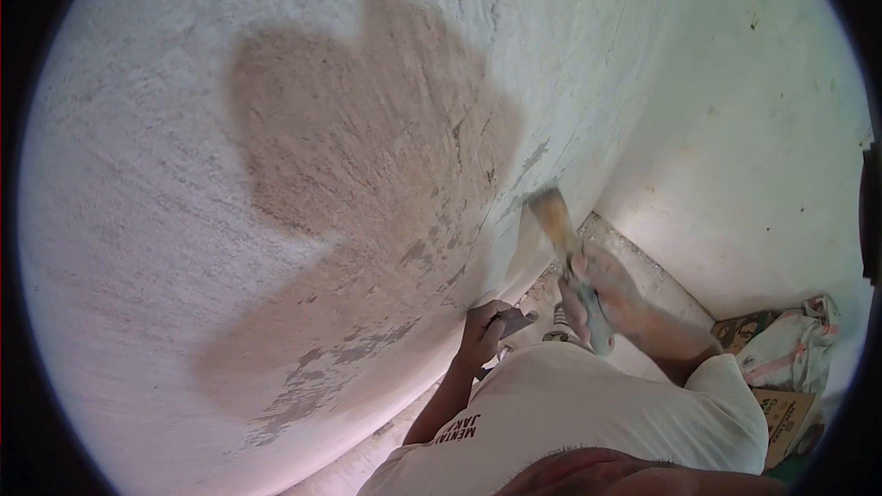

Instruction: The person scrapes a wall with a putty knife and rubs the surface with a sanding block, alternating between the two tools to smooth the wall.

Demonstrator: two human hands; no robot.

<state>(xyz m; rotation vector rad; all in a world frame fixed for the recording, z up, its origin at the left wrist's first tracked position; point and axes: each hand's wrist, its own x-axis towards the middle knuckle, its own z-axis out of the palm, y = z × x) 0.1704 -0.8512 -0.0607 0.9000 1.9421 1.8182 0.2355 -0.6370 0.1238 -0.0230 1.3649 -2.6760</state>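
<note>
My right hand is closed around the handle of a putty knife, whose wide, stained blade reaches up to the white wall near the corner. The hand and blade are slightly blurred. Lower and to the left, my left hand is closed on a dark flat tool, close to the wall's surface; the tool's full shape is partly hidden by the fingers. Grey patches and small cracks mark the wall, and a large shadow falls across it.
A second pale wall meets the first one at the right. Beside it on the floor lie a plastic sack and a cardboard box. A strip of speckled floor shows along the wall's base.
</note>
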